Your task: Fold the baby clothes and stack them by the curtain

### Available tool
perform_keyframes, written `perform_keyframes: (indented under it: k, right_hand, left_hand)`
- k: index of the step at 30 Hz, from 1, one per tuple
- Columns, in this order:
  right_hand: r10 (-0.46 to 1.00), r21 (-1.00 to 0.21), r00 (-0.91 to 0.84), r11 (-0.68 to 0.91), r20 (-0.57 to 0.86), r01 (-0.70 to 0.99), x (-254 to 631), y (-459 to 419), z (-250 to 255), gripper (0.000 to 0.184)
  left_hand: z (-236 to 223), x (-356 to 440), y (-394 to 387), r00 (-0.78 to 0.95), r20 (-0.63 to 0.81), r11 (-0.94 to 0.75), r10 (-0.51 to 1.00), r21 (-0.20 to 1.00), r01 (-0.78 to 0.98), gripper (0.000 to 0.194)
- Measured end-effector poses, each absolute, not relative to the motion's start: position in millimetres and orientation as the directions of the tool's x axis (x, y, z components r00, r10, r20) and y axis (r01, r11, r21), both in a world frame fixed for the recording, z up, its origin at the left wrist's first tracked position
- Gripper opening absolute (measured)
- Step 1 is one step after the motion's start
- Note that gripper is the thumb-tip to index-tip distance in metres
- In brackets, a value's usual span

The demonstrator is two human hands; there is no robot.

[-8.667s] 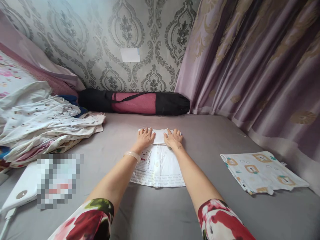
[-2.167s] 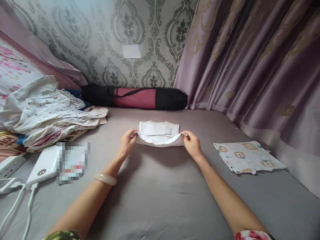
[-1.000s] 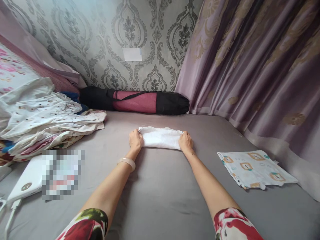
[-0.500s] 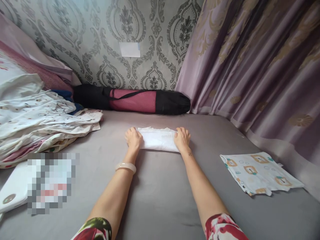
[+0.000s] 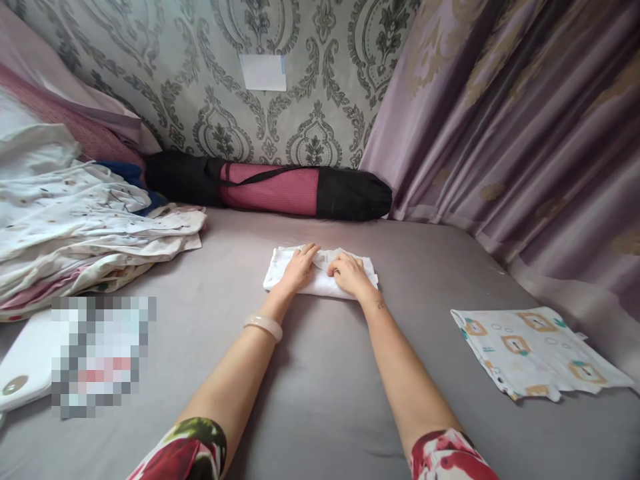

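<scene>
A folded white cloth (image 5: pixel 320 287) lies on the grey sheet in front of me, its kind of garment not clear. My left hand (image 5: pixel 301 267) rests flat on its left half, fingers stretched out and pointing away from me. On the right half, my right hand (image 5: pixel 349 272) has its fingers curled in a pinch at the upper layer of the cloth. The fingertips of the right hand are partly hidden. Both ends of the cloth stick out past my hands.
A patterned folded garment (image 5: pixel 543 350) lies to the right. On the left are piled clothes (image 5: pixel 100 227) and a white flat object (image 5: pixel 43 357) beside a blurred patch. A black and pink long bag (image 5: pixel 270 190) lies against the wall, near the purple curtain (image 5: pixel 450 133).
Both hands have left the ends of the white cloth and moved inward onto its top. The left hand has flattened out. The view has tilted slightly down.
</scene>
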State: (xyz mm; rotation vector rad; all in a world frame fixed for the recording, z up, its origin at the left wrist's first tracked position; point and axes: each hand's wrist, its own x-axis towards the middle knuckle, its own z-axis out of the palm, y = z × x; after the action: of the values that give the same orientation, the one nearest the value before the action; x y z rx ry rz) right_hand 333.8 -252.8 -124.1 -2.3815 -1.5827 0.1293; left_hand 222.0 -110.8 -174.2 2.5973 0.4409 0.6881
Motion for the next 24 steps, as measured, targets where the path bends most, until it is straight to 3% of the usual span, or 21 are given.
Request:
perform_keyframes:
  k: [3, 6, 11, 18, 24]
  right_hand:
    - [0.939, -0.347, 0.342, -0.329, -0.027, 0.878, 338.6, -255.7, -114.0, 0.03]
    - [0.92, -0.397, 0.391, -0.365, -0.018, 0.842, 342.8, -255.2, -109.6, 0.029]
    - [0.791, -0.339, 0.607, -0.551, 0.079, 0.762, 339.3, -245.8, -117.6, 0.029]
    - [0.776, -0.313, 0.63, -0.605, -0.029, 0.732, 342.2, -238.4, -127.5, 0.028]
    - [0.76, -0.341, 0.649, -0.614, -0.015, 0.711, 345.2, -236.4, -125.0, 0.019]
  left_hand:
    - [-176.8, 223.9, -108.1, 0.817, 0.371, -0.837, 0.441, 0.499, 0.225, 0.057]
    - [-179.0, 226.1, -106.9, 0.801, 0.347, -0.801, 0.487, 0.543, 0.252, 0.053]
    - [-179.4, 226.1, -109.3, 0.754, 0.389, -0.757, 0.529, 0.618, 0.212, 0.055]
    - [-170.9, 223.7, -114.7, 0.717, 0.419, -0.716, 0.558, 0.68, 0.16, 0.038]
    - [-157.8, 222.7, -119.9, 0.704, 0.438, -0.683, 0.559, 0.725, 0.091, 0.029]
